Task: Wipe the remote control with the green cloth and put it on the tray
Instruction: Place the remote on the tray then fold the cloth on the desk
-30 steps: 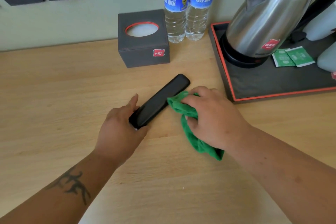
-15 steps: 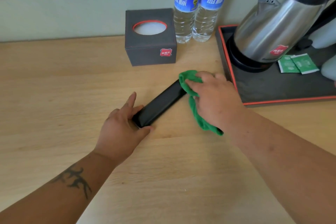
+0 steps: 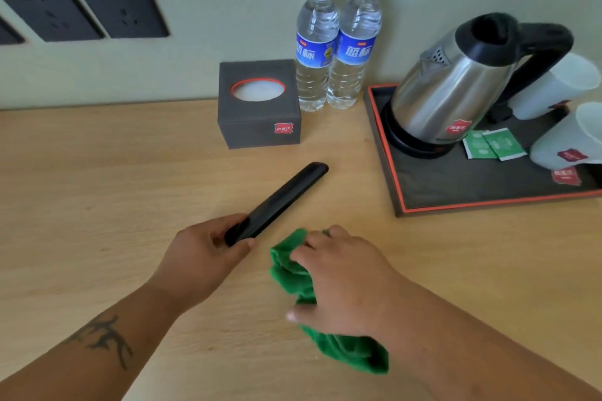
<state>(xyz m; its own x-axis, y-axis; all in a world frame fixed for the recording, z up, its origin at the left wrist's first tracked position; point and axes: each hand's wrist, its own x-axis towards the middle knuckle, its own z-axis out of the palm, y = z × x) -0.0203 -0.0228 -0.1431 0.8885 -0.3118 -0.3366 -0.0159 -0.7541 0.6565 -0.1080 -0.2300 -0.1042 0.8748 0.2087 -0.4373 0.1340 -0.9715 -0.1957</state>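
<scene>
1. Pale wood desk [image 3: 97,192] meets a grey-green wall carrying dark sockets [image 3: 117,5].
2. At the wall stand a dark tissue box [image 3: 259,117] and two water bottles [image 3: 337,49].
3. To the right, a red-edged tray [image 3: 456,185] holds a steel kettle [image 3: 456,85], green sachets [image 3: 493,143] and white cups [image 3: 566,137].
4. Left hand [image 3: 202,257] grips the near end of the black remote control [image 3: 277,203], which is off the tray.
5. Right hand [image 3: 342,280] clutches the green cloth [image 3: 325,319] on the desk, just beside the remote.
</scene>
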